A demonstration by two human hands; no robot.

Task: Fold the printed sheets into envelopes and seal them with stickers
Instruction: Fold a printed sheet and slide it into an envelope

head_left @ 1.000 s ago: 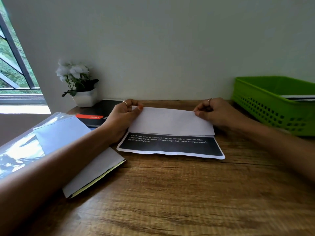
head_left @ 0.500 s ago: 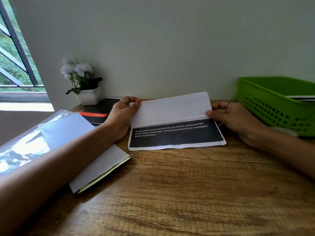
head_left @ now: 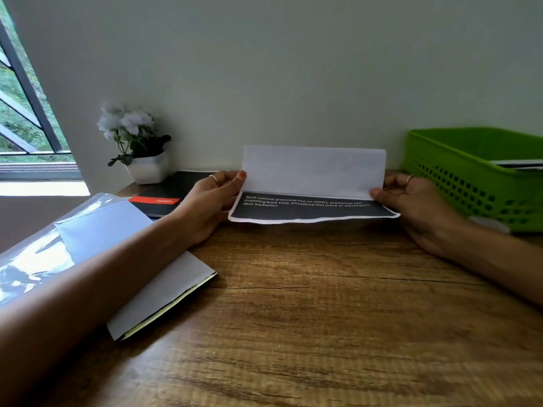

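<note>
A printed sheet (head_left: pixel 313 210) lies at the back of the wooden desk, its near part black with white text. The white folded part of the sheet stands nearly upright against the wall. My left hand (head_left: pixel 210 201) pinches the sheet's left edge at the crease, thumb on top. At the right end of the crease, my right hand (head_left: pixel 411 201) pinches the sheet. To the left lies a stack of white sheets (head_left: pixel 164 292) under my left forearm, beside a clear plastic sleeve (head_left: pixel 44 251).
A green perforated basket (head_left: pixel 470 183) holding papers stands at the right, close to my right hand. A black notebook with a red label (head_left: pixel 158 199) and a white pot of flowers (head_left: pixel 138 148) sit at the back left. A window is at far left.
The folded white flap, flat on the sheet a second ago, has swung up to nearly upright. Both hands slid to the ends of the crease.
</note>
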